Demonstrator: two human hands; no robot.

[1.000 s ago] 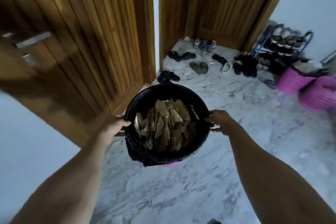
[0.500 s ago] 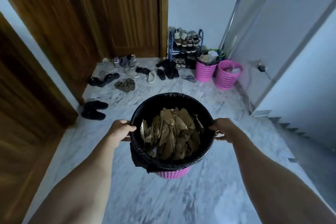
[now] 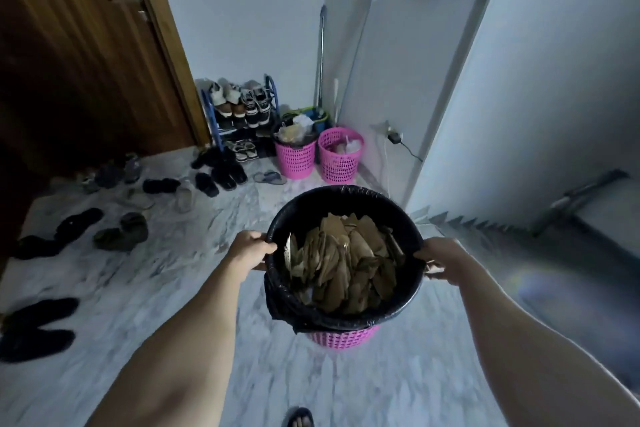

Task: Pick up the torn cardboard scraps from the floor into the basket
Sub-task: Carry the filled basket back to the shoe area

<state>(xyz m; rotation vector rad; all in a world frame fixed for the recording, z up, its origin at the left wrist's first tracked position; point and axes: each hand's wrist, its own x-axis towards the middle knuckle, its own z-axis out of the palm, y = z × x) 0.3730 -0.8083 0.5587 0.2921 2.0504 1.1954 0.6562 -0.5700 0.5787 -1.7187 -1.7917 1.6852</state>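
torn cardboard scraps [image 3: 341, 262] heaped inside the pink basket [image 3: 343, 336] with its black liner [image 3: 346, 198], held up off the marble floor [image 3: 173, 274]. left hand [image 3: 251, 250] curled tight over the left rim, right hand [image 3: 441, 258] clamped on the right rim, fingers wrapped under. two more pink baskets [image 3: 318, 154] and a shoe rack [image 3: 239, 114] well beyond, against the wall.

Dim bluish light, soft blur, bowed edges.

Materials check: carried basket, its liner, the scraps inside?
Basket: looks like moulded plastic, pink, open lattice wall. Liner: thin black plastic film, glossy and wrinkled, folded over the rim. Scraps: brown cardboard, matte, ragged torn edges. Left hand and right hand grip opposite sides of the rim.
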